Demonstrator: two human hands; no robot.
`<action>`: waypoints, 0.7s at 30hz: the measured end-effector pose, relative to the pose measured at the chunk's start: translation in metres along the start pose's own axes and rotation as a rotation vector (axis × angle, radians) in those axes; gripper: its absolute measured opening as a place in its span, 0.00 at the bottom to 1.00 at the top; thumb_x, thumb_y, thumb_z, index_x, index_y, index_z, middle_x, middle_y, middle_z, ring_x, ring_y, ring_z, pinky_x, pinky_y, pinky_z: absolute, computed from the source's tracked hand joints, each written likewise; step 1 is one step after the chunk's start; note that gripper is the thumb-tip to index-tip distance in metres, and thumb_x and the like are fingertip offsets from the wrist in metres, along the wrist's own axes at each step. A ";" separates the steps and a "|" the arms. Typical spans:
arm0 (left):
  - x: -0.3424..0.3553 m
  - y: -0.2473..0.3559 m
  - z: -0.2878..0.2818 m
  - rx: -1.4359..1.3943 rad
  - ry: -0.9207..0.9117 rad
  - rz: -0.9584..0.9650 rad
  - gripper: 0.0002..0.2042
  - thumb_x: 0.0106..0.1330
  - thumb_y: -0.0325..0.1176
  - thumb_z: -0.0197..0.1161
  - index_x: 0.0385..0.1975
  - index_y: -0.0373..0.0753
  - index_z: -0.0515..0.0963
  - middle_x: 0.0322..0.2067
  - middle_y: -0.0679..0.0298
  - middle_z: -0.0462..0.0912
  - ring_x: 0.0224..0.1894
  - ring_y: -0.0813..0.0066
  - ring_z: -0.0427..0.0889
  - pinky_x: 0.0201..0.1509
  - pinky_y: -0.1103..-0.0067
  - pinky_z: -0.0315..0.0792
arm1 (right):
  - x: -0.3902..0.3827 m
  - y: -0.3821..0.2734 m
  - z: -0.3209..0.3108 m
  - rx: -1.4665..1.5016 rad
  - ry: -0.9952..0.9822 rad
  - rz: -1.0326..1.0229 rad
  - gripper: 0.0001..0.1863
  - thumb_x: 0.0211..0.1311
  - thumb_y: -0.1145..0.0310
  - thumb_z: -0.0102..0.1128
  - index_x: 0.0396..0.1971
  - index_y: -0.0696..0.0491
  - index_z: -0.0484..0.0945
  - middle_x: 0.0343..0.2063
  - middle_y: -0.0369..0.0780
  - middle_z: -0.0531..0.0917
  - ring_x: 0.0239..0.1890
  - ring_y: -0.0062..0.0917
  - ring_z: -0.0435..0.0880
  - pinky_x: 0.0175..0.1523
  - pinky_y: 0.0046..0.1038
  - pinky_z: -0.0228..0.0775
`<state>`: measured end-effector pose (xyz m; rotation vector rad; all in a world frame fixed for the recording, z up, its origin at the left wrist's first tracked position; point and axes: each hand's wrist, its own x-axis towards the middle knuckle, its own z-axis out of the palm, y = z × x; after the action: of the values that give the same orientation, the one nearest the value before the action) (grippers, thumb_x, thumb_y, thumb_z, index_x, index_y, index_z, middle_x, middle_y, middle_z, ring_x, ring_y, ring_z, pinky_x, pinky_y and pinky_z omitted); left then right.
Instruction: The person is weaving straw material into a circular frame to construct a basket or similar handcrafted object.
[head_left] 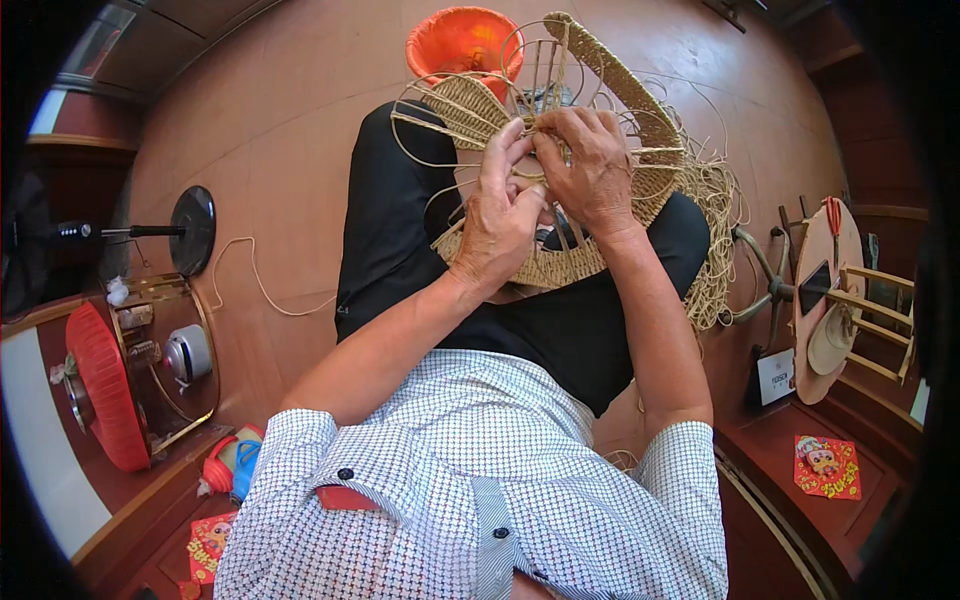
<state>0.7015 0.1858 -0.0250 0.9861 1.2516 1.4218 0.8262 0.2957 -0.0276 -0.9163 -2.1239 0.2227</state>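
One woven frame (621, 82), between and beyond my knees (385, 160). Could go wrong: weave loosens or distorts if my hold slackens or I press unevenly; cord pile (715, 225) just right of it may knot if tugged. Fingers: left hand (500, 215), partly curled; right hand (592, 168), bent down; close together at the frame's middle, touching it. Can't tell whether either is clamped on a strand.
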 end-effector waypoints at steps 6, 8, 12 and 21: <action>-0.009 0.002 -0.004 0.262 0.004 0.066 0.37 0.75 0.20 0.54 0.84 0.35 0.52 0.76 0.43 0.72 0.44 0.76 0.87 0.50 0.77 0.84 | -0.002 0.003 0.006 -0.017 0.023 0.016 0.06 0.63 0.66 0.73 0.38 0.46 0.87 0.37 0.35 0.90 0.43 0.38 0.84 0.53 0.41 0.75; -0.009 0.000 -0.004 0.321 0.008 0.114 0.37 0.75 0.20 0.53 0.84 0.36 0.52 0.76 0.43 0.72 0.43 0.75 0.87 0.50 0.76 0.84 | -0.003 0.003 0.008 -0.041 0.036 0.044 0.06 0.61 0.66 0.74 0.38 0.45 0.87 0.35 0.34 0.89 0.43 0.38 0.84 0.52 0.41 0.75; -0.007 -0.002 -0.002 0.372 0.013 0.154 0.39 0.73 0.18 0.54 0.85 0.37 0.51 0.74 0.39 0.73 0.42 0.68 0.89 0.54 0.70 0.84 | -0.003 -0.001 0.007 -0.033 0.011 0.076 0.06 0.61 0.67 0.73 0.38 0.45 0.87 0.33 0.34 0.89 0.42 0.37 0.84 0.52 0.41 0.75; 0.017 -0.018 -0.006 0.534 -0.029 0.283 0.41 0.75 0.21 0.54 0.87 0.40 0.44 0.71 0.37 0.76 0.44 0.56 0.93 0.50 0.65 0.86 | 0.006 -0.012 -0.009 0.022 -0.117 0.211 0.18 0.60 0.68 0.71 0.52 0.40 0.88 0.31 0.33 0.88 0.43 0.33 0.85 0.55 0.41 0.73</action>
<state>0.6953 0.2017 -0.0442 1.5894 1.5568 1.2955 0.8240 0.2898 -0.0130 -1.1397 -2.1248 0.4157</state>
